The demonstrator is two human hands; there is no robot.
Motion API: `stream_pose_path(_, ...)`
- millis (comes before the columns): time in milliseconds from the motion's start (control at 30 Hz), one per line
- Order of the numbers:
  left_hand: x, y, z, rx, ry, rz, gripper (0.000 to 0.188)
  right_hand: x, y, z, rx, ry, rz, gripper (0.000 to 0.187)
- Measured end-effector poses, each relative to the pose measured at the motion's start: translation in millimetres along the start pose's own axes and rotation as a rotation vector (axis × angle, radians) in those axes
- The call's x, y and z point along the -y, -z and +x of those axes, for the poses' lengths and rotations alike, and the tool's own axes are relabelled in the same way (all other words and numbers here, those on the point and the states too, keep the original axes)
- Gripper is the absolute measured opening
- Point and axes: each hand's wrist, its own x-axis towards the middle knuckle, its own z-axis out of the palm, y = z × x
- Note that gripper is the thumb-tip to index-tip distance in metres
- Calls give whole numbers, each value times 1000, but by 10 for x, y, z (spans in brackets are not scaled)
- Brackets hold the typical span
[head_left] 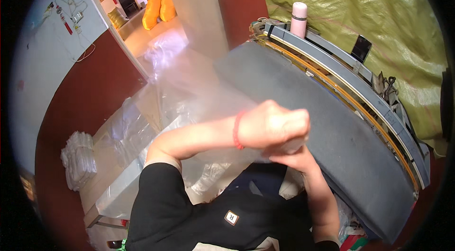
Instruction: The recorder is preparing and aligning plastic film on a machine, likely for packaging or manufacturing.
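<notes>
My left hand (277, 125) is closed in a fist at the picture's centre, a red band on its wrist, gripping the edge of a clear plastic bag (189, 94) that stretches away to the left. My right hand (294, 158) sits just below it, fingers closed on the same plastic. Both hands hover at the near edge of a long grey padded table (332, 123).
A grey rail with a yellow strip (350, 80) runs along the table's far side, with a pink flask (298, 18) and a dark phone (361, 48) on it. Olive tarpaulin (369, 9) hangs behind. Stacked clear bags (80, 158) lie left on a bench. Orange sacks (159, 7) sit beyond the doorway.
</notes>
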Motion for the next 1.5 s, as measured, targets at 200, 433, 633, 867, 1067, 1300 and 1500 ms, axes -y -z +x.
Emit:
stream_pose_path(200, 162, 328, 161, -393, 190, 72, 11, 452, 741, -1185, 237, -363, -691, 17)
stream_pose_path(433, 410, -539, -298, 1059, 212, -351, 26, 1611, 1790, -4459, -1089, -588, -1396, 9)
stream_pose_path(633, 1624, 119, -857, 1247, 718, 544, 26, 1954, 1860, -5619, -1322, -742, -1526, 13)
stream_pose_path(867, 2006, 1460, -113, -429, 279, 1367, 14, 1226, 2452, -5389, -1304, -599, -1257, 9)
stream_pose_path(1067, 2733, -3, -835, 89, 616, 609, 41, 1004, 2546, -4895, -1272, -570, -1274, 2)
stream_pose_path(1300, 2942, -301, -727, 442, 847, 590, 50, 1319, 2347, -4576, -1084, -759, -886, 19)
stream_pose_path(1500, 3384, -874, -868, 105, 923, 518, 56, 2150, 2526, -4399, -1156, -823, -888, 19)
